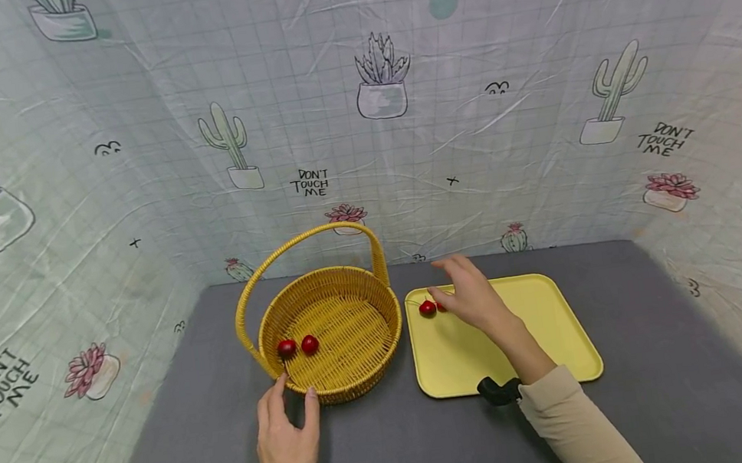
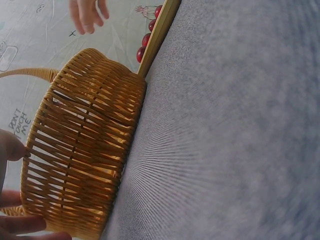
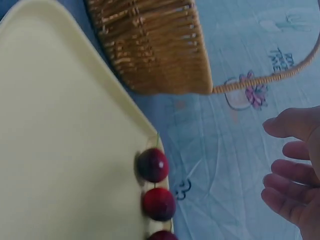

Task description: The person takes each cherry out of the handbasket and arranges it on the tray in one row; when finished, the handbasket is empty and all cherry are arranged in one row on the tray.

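Observation:
A round yellow wicker basket (image 1: pixel 322 288) with a tall arched handle stands at centre left. Two dark red cherries (image 1: pixel 310 345) lie inside it at the left. My left hand (image 1: pixel 287 439) is at the basket's front left, its spread thumb and fingertips touching the rim. To the right lies a pale yellow tray (image 1: pixel 530 335), with several cherries (image 3: pixel 159 204) in a row along its far edge, some hidden in the head view. Above that edge hovers my right hand (image 1: pixel 472 296), fingers apart and holding nothing; the right wrist view shows a gap between it and the cherries.
Basket and tray stand side by side on a dark grey tabletop (image 1: pixel 384 454). A pale cloth (image 1: pixel 295 63) printed with cacti hangs behind and at both sides. A black strap-like piece (image 1: pixel 498 391) sits at my right wrist, over the tray's front edge.

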### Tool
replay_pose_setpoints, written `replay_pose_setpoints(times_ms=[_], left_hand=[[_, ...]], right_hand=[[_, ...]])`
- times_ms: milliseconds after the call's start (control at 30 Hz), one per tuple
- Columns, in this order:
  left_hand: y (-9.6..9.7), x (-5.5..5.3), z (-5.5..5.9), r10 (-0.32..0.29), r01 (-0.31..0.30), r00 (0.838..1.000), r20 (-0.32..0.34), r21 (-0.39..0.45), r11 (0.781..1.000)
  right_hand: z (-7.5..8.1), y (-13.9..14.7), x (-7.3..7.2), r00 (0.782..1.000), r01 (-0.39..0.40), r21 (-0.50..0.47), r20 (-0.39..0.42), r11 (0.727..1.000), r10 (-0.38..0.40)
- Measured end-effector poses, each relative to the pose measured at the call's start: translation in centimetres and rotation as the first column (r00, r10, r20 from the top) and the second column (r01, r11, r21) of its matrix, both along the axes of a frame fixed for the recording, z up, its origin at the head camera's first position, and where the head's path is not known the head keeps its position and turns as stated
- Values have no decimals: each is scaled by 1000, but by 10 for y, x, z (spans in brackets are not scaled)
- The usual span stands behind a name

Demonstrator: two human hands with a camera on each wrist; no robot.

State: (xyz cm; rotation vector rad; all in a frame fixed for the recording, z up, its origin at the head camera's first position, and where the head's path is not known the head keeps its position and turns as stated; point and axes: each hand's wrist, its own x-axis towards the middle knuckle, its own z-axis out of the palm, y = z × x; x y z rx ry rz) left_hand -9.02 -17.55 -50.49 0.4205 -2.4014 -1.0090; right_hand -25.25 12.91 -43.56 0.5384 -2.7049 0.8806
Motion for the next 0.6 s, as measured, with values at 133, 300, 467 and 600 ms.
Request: replay_pose_setpoints(times_ms=[133, 300, 467, 600], left_hand=[[0, 0, 0, -5, 5, 1000, 1, 9, 1000], [-1, 0, -1, -1, 1, 1000, -11, 3, 1000], [-1, 0, -1, 0, 0, 1000, -12, 3, 1000], [0, 0, -1, -1, 1, 1000, -3, 2, 1000]], right_hand=[[4, -16, 2, 998, -45, -7, -44, 999, 44], [5, -36, 2, 995, -83, 5, -52, 997, 83], [6, -56, 1, 989, -140, 12, -43, 990, 141], [4, -70, 1, 985, -172, 12, -20, 985, 172]])
